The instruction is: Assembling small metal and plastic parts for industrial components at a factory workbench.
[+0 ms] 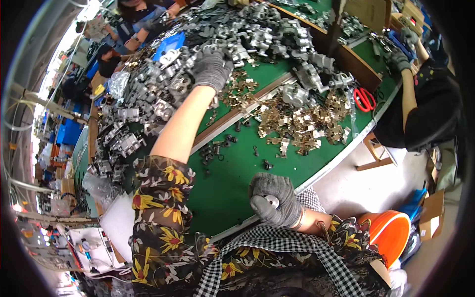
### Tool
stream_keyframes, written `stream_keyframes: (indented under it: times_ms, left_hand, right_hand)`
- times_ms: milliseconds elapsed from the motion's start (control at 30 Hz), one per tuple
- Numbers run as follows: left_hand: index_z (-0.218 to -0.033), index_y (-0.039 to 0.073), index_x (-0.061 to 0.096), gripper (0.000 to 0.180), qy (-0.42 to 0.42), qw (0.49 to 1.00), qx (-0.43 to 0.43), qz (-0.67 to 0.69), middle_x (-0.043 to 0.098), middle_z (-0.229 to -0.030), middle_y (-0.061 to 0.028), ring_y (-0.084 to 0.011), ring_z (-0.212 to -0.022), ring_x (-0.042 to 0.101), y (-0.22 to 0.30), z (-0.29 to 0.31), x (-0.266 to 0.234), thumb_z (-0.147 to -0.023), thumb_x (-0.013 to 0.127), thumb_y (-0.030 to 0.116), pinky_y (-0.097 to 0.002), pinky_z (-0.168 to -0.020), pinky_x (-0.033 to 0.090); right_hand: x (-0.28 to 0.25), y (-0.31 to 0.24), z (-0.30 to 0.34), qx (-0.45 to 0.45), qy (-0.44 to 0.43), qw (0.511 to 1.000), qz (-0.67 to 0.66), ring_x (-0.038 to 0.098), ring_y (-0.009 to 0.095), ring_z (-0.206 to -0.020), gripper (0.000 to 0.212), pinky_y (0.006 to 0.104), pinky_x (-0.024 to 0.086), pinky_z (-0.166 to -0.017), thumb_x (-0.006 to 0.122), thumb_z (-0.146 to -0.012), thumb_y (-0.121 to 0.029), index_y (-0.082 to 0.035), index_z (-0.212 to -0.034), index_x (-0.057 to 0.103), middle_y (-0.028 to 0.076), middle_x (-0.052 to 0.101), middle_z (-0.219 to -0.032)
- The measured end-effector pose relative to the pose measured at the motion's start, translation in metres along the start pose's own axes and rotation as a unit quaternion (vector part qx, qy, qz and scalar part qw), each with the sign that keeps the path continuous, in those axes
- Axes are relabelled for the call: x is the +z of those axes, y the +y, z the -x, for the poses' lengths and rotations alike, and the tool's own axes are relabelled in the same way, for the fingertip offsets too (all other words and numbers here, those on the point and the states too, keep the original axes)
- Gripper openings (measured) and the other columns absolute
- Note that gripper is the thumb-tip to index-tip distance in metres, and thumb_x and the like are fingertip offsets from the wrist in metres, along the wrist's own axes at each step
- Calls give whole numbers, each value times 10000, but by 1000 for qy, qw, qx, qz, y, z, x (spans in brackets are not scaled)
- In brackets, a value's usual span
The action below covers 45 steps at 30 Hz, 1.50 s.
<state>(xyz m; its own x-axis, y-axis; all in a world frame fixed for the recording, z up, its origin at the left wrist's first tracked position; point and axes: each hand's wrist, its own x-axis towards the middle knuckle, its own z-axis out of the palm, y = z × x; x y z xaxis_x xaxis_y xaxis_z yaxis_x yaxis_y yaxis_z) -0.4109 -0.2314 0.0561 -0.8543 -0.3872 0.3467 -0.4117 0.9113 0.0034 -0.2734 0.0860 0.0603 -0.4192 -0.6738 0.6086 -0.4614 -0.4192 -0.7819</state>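
Note:
My left hand (212,72), in a grey knit glove, reaches far out into a heap of grey metal castings (252,37). Its fingertips are lost among the parts, so I cannot tell whether they grip one. Close to my body, at the table's near edge, my right hand (275,200) is also gloved and curled closed. A small round silver metal part (271,200) shows between its thumb and fingers; the rest of that part is hidden. Beyond my right hand lie a heap of brass-coloured metal clips (304,121) and several small dark screws (217,148) on the green tabletop (208,198).
A wooden divider strip (247,110) crosses the table. Red-handled scissors (364,99) lie near the right edge. A blue bin (169,45) stands among the castings. An orange bucket (391,235) is at my right. Co-workers sit at the far left and right, one with gloved hands (400,60).

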Motion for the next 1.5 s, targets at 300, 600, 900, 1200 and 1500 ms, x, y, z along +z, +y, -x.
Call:
stream_keyframes:
  times_ms: [300,600,900,1200,1500]
  left_hand:
    - [-1264,123,528,824,-264,931,213,132,467,-1281,-170,-343,-1186,473,142,12,19,-598,769,544,-411,-1035,369]
    - [-1307,146,487,982,-284,935,193,82,468,-1323,-142,-325,-1240,435,179,23,12,-489,814,579,-418,-1051,359]
    - [-1090,82,587,655,-226,932,105,263,630,-1071,-136,-232,-978,612,152,21,47,-552,860,338,-310,-894,478]
    - [-760,146,521,242,-338,330,-107,875,481,-676,54,-86,-590,474,77,56,-42,-762,734,263,-244,-501,421]
    - [-950,168,589,386,-175,156,-92,968,631,-948,-70,-308,-999,585,41,173,-51,-726,630,480,-584,-921,413]
  right_hand:
    - [-13,4,9,-1,39,999,1,518,268,-603,115,375,378,-458,608,-741,-39,-89,-777,510,76,492,-702]
    - [-10,3,11,5,43,999,-26,516,291,-605,85,372,405,-534,571,-759,-76,-40,-688,541,106,511,-669]
    - [1,-2,13,-36,28,998,33,531,298,-646,82,402,415,-516,599,-779,-78,-94,-799,521,106,510,-718]
    - [5,3,17,-55,48,997,-13,489,248,-576,214,340,361,-437,589,-760,22,-130,-884,504,63,455,-678]
    - [16,-2,10,58,52,996,36,527,276,-570,165,352,421,-526,651,-767,-151,-48,-698,543,88,515,-647]
